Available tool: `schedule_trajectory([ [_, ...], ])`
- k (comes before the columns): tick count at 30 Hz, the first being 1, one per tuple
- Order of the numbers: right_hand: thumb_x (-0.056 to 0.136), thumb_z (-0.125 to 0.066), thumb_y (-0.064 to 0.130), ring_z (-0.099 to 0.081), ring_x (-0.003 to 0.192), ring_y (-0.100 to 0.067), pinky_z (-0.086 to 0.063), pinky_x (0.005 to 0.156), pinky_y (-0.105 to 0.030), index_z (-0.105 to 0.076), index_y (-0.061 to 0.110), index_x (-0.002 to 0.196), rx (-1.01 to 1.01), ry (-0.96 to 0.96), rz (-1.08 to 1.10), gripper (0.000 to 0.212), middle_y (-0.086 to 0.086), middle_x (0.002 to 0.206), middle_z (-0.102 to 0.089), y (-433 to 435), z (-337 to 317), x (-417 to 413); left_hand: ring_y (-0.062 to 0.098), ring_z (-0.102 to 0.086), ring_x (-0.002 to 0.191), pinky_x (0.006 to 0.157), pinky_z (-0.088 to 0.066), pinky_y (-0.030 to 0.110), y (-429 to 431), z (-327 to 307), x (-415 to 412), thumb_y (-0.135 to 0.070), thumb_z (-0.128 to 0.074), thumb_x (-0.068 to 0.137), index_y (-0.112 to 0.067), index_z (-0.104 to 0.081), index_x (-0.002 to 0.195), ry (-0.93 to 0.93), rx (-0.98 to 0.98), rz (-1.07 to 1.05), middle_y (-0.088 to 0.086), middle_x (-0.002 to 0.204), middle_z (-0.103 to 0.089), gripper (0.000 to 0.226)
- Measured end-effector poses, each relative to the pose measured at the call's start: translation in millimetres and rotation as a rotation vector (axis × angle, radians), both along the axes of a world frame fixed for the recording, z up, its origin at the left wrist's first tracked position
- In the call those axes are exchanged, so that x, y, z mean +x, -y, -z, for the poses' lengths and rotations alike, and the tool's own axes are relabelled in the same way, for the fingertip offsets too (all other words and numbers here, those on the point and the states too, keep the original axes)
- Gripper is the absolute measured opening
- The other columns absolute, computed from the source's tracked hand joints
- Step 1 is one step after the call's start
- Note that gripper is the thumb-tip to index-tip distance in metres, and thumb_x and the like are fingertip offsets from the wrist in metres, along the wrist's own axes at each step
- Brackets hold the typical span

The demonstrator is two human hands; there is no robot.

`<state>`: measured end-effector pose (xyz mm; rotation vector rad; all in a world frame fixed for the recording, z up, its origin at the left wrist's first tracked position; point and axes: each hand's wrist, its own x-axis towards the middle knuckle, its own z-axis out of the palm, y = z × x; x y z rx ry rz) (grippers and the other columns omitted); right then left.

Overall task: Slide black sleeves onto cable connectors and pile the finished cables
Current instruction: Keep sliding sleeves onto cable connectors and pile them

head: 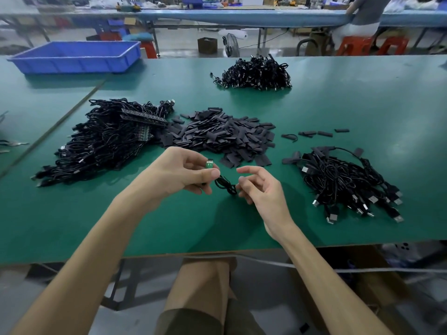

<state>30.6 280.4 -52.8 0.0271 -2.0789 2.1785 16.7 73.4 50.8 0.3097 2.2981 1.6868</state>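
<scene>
Green matting covered the workbench [338, 112], and behind it ran a long blue bench [242, 16] where another person [362, 15] sat on a red stool [355, 44].

Above the near edge of the workbench, the left hand [179, 172] pinched a thin black cable [225, 184] between thumb and fingers. The cable's small green connector board [209, 164] stuck up bare just above the thumb. Below the pinch the cable hung in a loose loop toward the right hand [258, 189]. That hand was slack beside the loop, fingers loosely curled and gripping nothing; whether a fingertip brushed the cable could not be told.

Just beyond the pinch lay a heap of flat black sleeves [217, 136], with a few strays further out to the right. Left of the pinching hand sprawled a big tangle of cables [104, 141]. Right of the slack hand lay a smaller pile of cables [343, 182] with metal plugs showing. A third pile [256, 73] sat well beyond the sleeves, and a blue tray [75, 56] stood at the far left corner.
</scene>
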Motion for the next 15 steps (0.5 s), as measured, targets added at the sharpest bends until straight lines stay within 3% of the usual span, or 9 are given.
schedule_trajectory([
  [4, 0.095, -0.074, 0.032, -0.049, 0.075, -0.008, -0.044, 0.070, -0.018, -0.078, 0.036, 0.111, 0.050, -0.039, -0.015, 0.017, 0.002, 0.086, -0.056, 1, -2, 0, 0.017, -0.067, 0.067, 0.064, -0.055, 0.021, -2, -7, 3, -0.028, -0.075, 0.079, 0.006, -0.073, 0.105, -0.010, 0.069, 0.087, 0.005, 0.073, -0.068, 0.044],
  [7, 0.084, -0.071, 0.054, -0.057, 0.089, -0.006, -0.047, 0.080, -0.015, -0.080, 0.047, 0.097, 0.125, -0.049, -0.014, 0.017, -0.003, 0.104, -0.060, 3, -6, 2, 0.019, -0.070, 0.077, 0.069, -0.057, 0.023, 0, -7, 2, -0.027, -0.071, 0.084, -0.001, -0.075, 0.107, -0.003, 0.127, 0.137, 0.009, 0.081, -0.072, 0.035],
  [11, 0.086, -0.068, 0.055, -0.065, 0.106, -0.012, -0.051, 0.093, -0.027, -0.082, 0.033, 0.092, 0.087, -0.033, -0.067, 0.027, 0.003, 0.108, -0.070, 3, -7, 2, 0.018, -0.070, 0.077, 0.070, -0.057, 0.023, -4, -3, 2, -0.022, -0.072, 0.087, -0.006, -0.077, 0.108, -0.020, 0.181, 0.132, 0.009, 0.086, -0.076, 0.027],
  [13, 0.089, -0.066, 0.056, -0.071, 0.101, -0.021, -0.054, 0.094, -0.032, -0.081, 0.023, 0.091, 0.070, -0.014, -0.120, 0.036, -0.005, 0.101, -0.078, 3, -6, 3, 0.013, -0.061, 0.067, 0.061, -0.051, 0.022, -8, 1, 0, -0.021, -0.075, 0.087, -0.012, -0.080, 0.098, -0.097, 0.157, 0.051, 0.009, 0.083, -0.074, 0.015],
  [15, 0.090, -0.065, 0.060, -0.071, 0.095, -0.040, -0.054, 0.093, -0.048, -0.079, 0.013, 0.092, 0.072, -0.014, -0.164, 0.048, -0.017, 0.093, -0.077, 4, -6, 5, 0.012, -0.055, 0.067, 0.060, -0.048, 0.025, -10, 8, -6, -0.020, -0.077, 0.088, -0.017, -0.081, 0.090, -0.163, 0.132, -0.038, 0.018, 0.091, -0.074, 0.005],
])
